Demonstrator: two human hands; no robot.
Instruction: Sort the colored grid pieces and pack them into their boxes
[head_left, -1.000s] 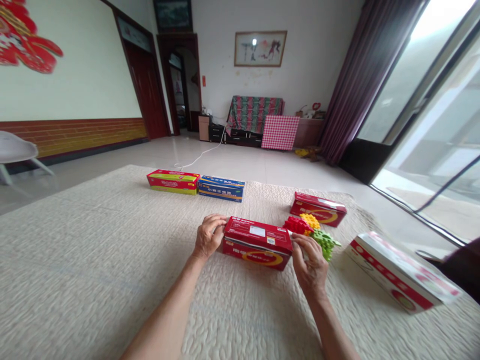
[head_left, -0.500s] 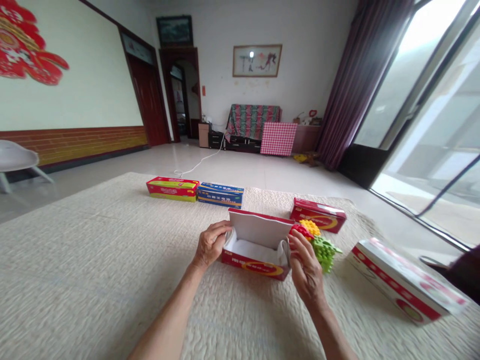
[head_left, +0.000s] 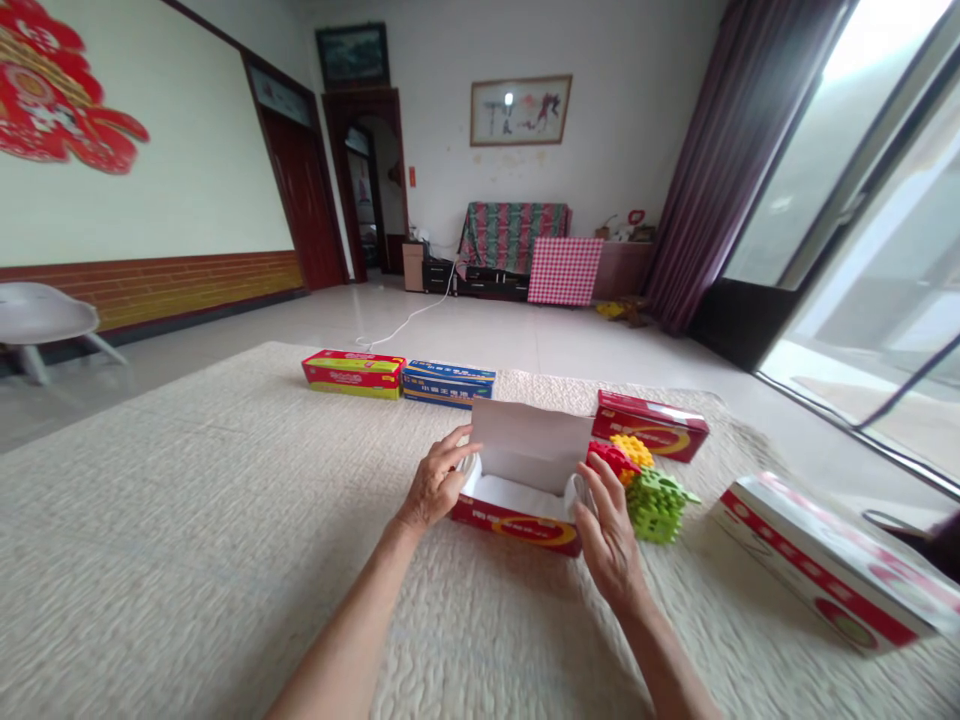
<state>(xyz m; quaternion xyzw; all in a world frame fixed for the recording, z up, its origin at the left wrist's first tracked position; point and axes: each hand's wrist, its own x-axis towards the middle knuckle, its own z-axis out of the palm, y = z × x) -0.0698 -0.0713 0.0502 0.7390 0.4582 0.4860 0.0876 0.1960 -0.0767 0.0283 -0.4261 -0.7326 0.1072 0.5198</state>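
Note:
A red cardboard box lies on the quilted mat in front of me, its pale-lined lid standing up at the back. White lining shows inside. At the box's left end, my left hand holds the curled white side flap between thumb and fingers. My right hand grips the flap at the opposite end, fingers fairly straight. Just beyond my right hand are interlocking plastic toy pieces: a green cluster, a yellow one and a red one, partly hidden by my fingers.
Behind stand a red-and-yellow-green box and a blue box, end to end. Another red box lies at the back right, and a long white-and-red box at the right. The quilted mat spreads under everything.
My fingers have loosened and straightened at both end flaps, the right ones more. The lid stands a little more upright. The view has shifted slightly.

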